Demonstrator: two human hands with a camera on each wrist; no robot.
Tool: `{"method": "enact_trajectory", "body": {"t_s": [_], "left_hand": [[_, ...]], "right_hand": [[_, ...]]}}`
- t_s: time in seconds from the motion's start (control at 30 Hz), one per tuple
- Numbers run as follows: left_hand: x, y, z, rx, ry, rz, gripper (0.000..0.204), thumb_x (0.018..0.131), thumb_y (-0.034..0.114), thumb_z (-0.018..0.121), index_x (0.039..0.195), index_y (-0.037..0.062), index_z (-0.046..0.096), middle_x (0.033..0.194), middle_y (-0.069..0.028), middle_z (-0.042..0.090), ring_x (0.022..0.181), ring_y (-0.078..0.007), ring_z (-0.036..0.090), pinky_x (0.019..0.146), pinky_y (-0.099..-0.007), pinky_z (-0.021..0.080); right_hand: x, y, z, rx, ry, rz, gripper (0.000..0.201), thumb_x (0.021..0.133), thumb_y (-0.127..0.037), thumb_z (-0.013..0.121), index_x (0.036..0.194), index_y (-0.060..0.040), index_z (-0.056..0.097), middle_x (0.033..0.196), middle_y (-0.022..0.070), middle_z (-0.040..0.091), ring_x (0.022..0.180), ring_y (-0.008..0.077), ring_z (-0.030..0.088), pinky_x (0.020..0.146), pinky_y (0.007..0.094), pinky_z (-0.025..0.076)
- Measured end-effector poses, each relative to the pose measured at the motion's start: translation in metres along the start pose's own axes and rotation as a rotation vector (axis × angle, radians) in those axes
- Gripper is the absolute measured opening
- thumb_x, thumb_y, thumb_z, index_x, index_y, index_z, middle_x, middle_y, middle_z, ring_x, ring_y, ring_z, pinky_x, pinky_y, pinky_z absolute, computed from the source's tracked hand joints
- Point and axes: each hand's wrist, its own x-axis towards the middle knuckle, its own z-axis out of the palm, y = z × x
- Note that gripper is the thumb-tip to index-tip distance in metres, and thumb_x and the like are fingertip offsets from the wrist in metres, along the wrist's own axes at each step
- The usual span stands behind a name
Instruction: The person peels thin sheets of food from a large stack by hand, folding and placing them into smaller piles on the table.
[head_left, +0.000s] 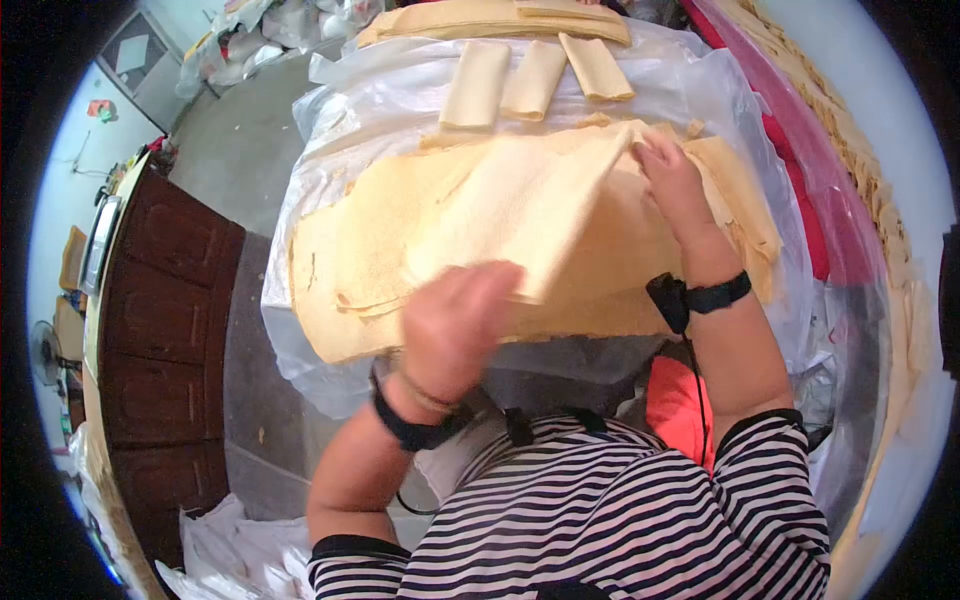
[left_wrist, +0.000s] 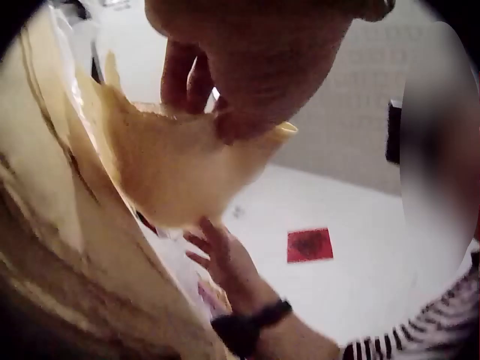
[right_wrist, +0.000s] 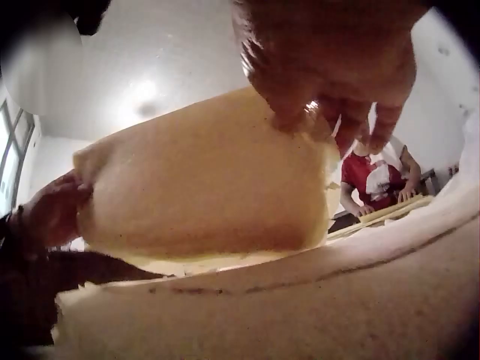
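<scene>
A thin pale-yellow sheet (head_left: 520, 200) is lifted at a slant above a stack of similar sheets (head_left: 375, 200). The right hand (head_left: 675, 185) pinches its far right corner, and the left hand (head_left: 455, 320) grips its near edge. In the left wrist view the left hand (left_wrist: 251, 67) holds the upper edge of the sheet (left_wrist: 180, 165), with the right hand (left_wrist: 232, 262) at the lower end. In the right wrist view the sheet (right_wrist: 210, 180) hangs between the right hand (right_wrist: 330, 67) and the left hand (right_wrist: 52, 210).
Three folded pieces (head_left: 475, 85) lie beyond the stack on plastic sheeting (head_left: 400, 110), with another pile (head_left: 490, 20) at the far end. Dark wooden cabinets (head_left: 165, 330) stand at the left. In the right wrist view a person in red (right_wrist: 375, 180) touches sheets farther off.
</scene>
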Motion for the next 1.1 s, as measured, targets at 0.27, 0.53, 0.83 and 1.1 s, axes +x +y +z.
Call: {"method": "enact_trajectory", "body": {"t_s": [0.27, 0.53, 0.83, 1.1], "left_hand": [[0.006, 0.05, 0.058, -0.292, -0.223, 0.023, 0.026, 0.083, 0.018, 0.076, 0.105, 0.0067, 0.068, 0.108, -0.0112, 0.069, 0.094, -0.0289, 0.067, 0.081, -0.0392, 0.056], [-0.022, -0.01, 0.018, 0.195, -0.185, -0.231, 0.026, 0.08, 0.013, 0.074, 0.104, 0.0067, 0.068, 0.113, -0.0108, 0.068, 0.105, -0.0331, 0.063, 0.091, -0.0444, 0.051], [-0.028, 0.001, 0.021, 0.308, -0.344, -0.058, 0.048, 0.072, 0.021, 0.079, 0.117, 0.0105, 0.064, 0.11, -0.0062, 0.06, 0.104, -0.028, 0.059, 0.091, -0.0412, 0.047], [-0.021, 0.008, 0.036, 0.285, -0.35, 0.015, 0.043, 0.073, 0.02, 0.077, 0.115, 0.0172, 0.068, 0.105, -0.003, 0.06, 0.099, -0.0253, 0.06, 0.086, -0.0403, 0.05]], "right_hand": [[-0.075, -0.019, -0.035, 0.276, -0.344, 0.346, 0.06, 0.095, -0.022, 0.07, 0.149, -0.005, 0.049, 0.114, 0.0055, 0.068, 0.097, 0.014, 0.067, 0.079, 0.0282, 0.056], [-0.027, -0.003, -0.005, -0.3, -0.173, -0.378, 0.057, 0.088, -0.014, 0.073, 0.142, -0.0109, 0.056, 0.128, 0.0142, 0.066, 0.115, 0.0308, 0.064, 0.102, 0.039, 0.05], [-0.137, -0.032, -0.028, -0.555, -0.489, -0.62, 0.074, 0.069, -0.017, 0.085, 0.139, -0.0176, 0.059, 0.152, 0.0116, 0.049, 0.143, 0.0345, 0.043, 0.118, 0.0564, 0.033], [-0.12, -0.007, -0.034, -0.453, -0.346, -0.678, 0.052, 0.074, -0.008, 0.076, 0.126, -0.0139, 0.068, 0.135, 0.0149, 0.061, 0.125, 0.0367, 0.058, 0.105, 0.0473, 0.046]]}}
